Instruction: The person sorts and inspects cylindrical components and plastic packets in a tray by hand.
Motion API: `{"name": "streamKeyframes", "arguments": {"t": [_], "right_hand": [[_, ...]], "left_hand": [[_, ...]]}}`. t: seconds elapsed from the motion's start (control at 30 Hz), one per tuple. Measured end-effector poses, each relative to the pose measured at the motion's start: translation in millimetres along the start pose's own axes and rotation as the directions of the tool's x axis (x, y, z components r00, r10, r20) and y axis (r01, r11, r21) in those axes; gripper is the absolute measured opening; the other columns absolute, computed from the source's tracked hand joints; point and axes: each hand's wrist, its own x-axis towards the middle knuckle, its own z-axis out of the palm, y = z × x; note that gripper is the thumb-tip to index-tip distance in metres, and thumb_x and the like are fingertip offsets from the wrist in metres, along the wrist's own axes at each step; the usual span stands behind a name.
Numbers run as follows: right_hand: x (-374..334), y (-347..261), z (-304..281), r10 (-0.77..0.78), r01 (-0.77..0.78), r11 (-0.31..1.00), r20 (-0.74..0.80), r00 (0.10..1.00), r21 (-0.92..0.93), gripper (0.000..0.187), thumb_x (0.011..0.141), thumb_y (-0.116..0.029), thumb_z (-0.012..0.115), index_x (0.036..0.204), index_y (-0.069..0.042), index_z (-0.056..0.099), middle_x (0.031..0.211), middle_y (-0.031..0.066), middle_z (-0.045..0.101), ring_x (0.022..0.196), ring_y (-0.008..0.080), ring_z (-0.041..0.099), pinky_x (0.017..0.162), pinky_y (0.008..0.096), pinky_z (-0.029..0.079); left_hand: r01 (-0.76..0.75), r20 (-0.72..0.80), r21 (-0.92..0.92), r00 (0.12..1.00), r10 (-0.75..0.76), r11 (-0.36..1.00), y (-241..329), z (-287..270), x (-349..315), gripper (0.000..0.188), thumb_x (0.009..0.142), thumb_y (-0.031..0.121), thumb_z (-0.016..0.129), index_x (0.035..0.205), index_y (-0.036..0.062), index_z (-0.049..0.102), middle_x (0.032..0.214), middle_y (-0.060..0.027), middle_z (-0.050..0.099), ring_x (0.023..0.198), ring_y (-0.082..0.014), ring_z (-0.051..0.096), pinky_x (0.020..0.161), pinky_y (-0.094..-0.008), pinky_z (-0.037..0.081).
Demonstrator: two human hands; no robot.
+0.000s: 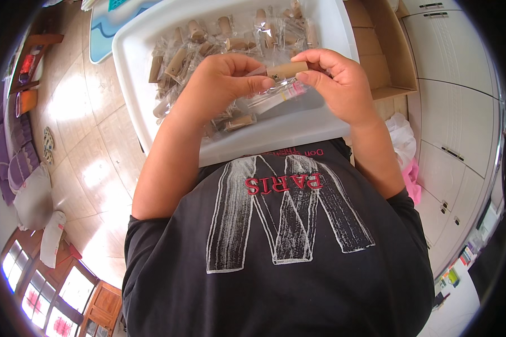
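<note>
A tan cylindrical tube (pixel 289 69) with a small dark mark on its side lies level between my hands, above a white plastic bin (pixel 298 131). At its left end, my left hand (pixel 224 83) pinches thumb and fingers together on it. The thumb and forefinger of my right hand (pixel 346 81) close round the other end. Just below the tube is a clear plastic packet (pixel 278 96) with a pink patch; whether a hand touches it, I cannot tell. Several similar tan tubes in clear wrappers (pixel 177 62) fill much of the bin.
An open cardboard box (pixel 403 50) stands to the right of the bin, beside white cabinets (pixel 447 106). A white plastic bag (pixel 400 137) and a pink one (pixel 412 178) lie by my right arm. Far left is a purple sofa (pixel 21 140); a blue-and-white surface (pixel 102 36) adjoins the bin.
</note>
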Motion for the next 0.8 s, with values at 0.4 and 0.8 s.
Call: {"name": "streamKeyframes", "arguments": {"t": [0.4, 0.8], "right_hand": [[8, -10, -4, 0.138, -0.131, 0.99, 0.185, 0.973, -0.051, 0.017, 0.08, -0.005, 0.061, 0.095, 0.0, 0.06, 0.071, -0.0005, 0.057, 0.064, 0.0053, 0.049, 0.059, 0.0208, 0.041], [6, -4, 23, -0.133, 0.124, 0.967, -0.027, 0.991, -0.221, 0.013, 0.08, -0.012, 0.065, 0.088, -0.002, 0.063, 0.061, -0.0022, 0.053, 0.055, 0.0041, 0.044, 0.05, 0.0203, 0.037]], "left_hand": [[0.069, 0.077, -0.217, 0.996, -0.053, 0.974, 2, 7, -3, 0.032, 0.073, 0.017, 0.072, 0.095, -0.0039, 0.062, 0.079, -0.0045, 0.062, 0.071, -0.0093, 0.056, 0.066, -0.0215, 0.045], [-0.027, -0.012, -0.35, 1.0, 0.024, 0.936, -8, 8, 3, 0.029, 0.082, 0.019, 0.064, 0.102, -0.0013, 0.061, 0.089, -0.0052, 0.064, 0.079, -0.0102, 0.058, 0.071, -0.0235, 0.045]]}}
